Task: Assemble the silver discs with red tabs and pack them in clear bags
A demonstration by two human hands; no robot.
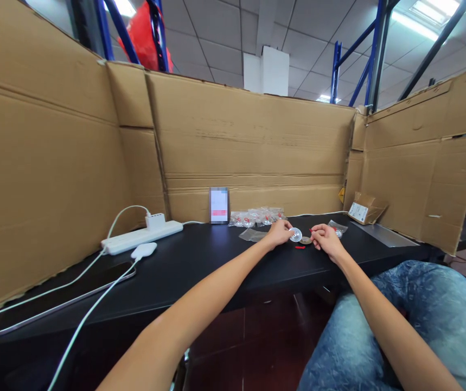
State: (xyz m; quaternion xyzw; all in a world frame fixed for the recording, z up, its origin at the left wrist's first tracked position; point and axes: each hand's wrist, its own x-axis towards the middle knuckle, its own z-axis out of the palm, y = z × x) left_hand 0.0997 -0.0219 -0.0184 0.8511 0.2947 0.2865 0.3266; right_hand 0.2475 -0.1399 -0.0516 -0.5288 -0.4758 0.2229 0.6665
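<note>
My left hand [280, 234] pinches the edge of a clear round plastic disc [296, 234], held just above the black table. Across from it, my right hand [327, 240] has its fingertips closed on a small red piece [311, 231], too small to make out fully. Between the hands lies a brownish round disc [306, 240], partly hidden behind the clear one. A short red strip [300, 247] rests on the table in front of it. Beside my left wrist is a flat clear plastic bag [252, 234]. Another clear bag [338, 228] with something red and white lies behind my right hand.
Several bagged parts [253, 217] line the back near an upright phone [219, 206]. At left are a white power strip [143, 237], a white charging puck [144, 250], cables and a dark tablet [70, 296]. A small carton [366, 208] stands right; cardboard walls [257, 141] enclose the table.
</note>
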